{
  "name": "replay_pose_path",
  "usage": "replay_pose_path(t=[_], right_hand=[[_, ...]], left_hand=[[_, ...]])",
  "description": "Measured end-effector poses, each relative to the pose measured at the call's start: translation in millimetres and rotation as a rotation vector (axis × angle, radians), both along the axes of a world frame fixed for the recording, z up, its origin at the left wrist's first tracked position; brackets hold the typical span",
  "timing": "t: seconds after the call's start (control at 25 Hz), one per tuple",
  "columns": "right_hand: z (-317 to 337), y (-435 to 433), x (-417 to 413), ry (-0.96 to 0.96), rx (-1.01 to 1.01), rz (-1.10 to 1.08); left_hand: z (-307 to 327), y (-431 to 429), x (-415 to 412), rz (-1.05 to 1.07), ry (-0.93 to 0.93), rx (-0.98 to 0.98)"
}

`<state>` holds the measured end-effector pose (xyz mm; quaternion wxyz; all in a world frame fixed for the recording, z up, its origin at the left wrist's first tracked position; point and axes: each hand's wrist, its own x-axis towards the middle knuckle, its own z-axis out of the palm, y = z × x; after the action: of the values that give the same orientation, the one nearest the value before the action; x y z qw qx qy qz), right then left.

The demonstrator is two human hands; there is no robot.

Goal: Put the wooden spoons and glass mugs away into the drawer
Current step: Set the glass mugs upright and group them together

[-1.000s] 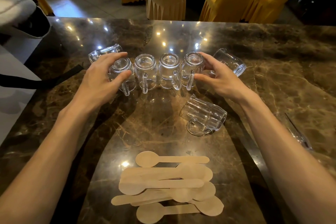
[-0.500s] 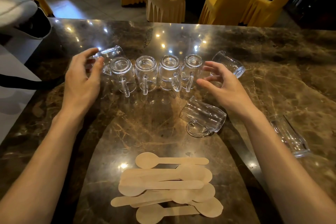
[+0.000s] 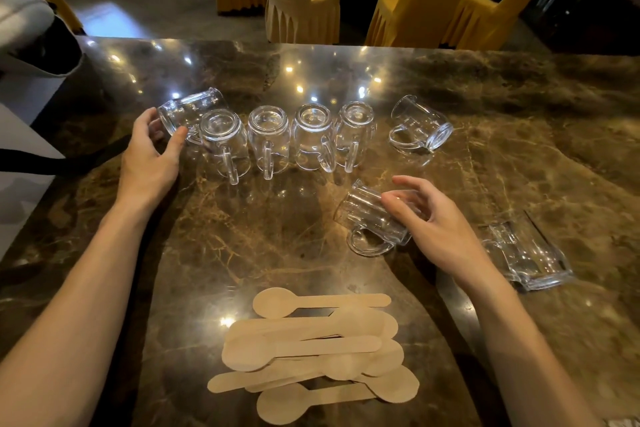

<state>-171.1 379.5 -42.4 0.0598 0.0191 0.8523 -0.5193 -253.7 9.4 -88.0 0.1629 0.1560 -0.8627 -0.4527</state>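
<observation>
- Four upturned mugs make the mug row (image 3: pixel 287 139); wooden spoons (image 3: pixel 311 350) piled nearer than it.
- At row's left end, left hand (image 3: pixel 149 156) grip curls round tipped end mug (image 3: pixel 188 111); lifting could topple its neighbour.
- Near-right of row, right hand (image 3: pixel 440 229) grip half open over fallen mug (image 3: pixel 370 218); hold unclear, it may roll.

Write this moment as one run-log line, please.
left hand holds far-left tipped mug; right hand over near lying mug, grip unclear; four inverted mugs in row; wooden spoons piled; drawer unseen
</observation>
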Motion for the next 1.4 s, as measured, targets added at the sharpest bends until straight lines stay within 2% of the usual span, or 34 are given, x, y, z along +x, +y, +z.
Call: replay_pose_path(t=[0.12,0.44,0.68,1.0,1.16,1.32,1.4], right_hand=[[-0.5,3.1,10.5,0.010,0.049,0.000],[-12.6,12.2,29.2,0.054,-0.029,-0.002],[-13.0,10.2,27.6,0.069,-0.060,-0.035],[-2.6,6.5,28.3,0.178,0.072,-0.003],[9.3,2.1,25.5,0.264,0.237,0.047],[20.2,-5.2,22.1,0.341,0.345,0.089],[26.2,-8.7,20.8,0.369,0.366,0.091]], left_hand=[[-1.5,-8.1,-7.5,-0.042,-0.044,-0.023],[-1.3,-22.4,-13.9,-0.149,-0.049,-0.165],[4.7,-13.5,-12.1,-0.195,-0.006,-0.033],[24.6,-9.5,3.6,-0.045,0.110,-0.202],[37.6,-21.3,12.3,-0.059,0.197,-0.285],[46.1,-30.9,27.4,-0.076,0.287,-0.242],[48.2,-37.5,37.0,-0.078,0.280,-0.280]])
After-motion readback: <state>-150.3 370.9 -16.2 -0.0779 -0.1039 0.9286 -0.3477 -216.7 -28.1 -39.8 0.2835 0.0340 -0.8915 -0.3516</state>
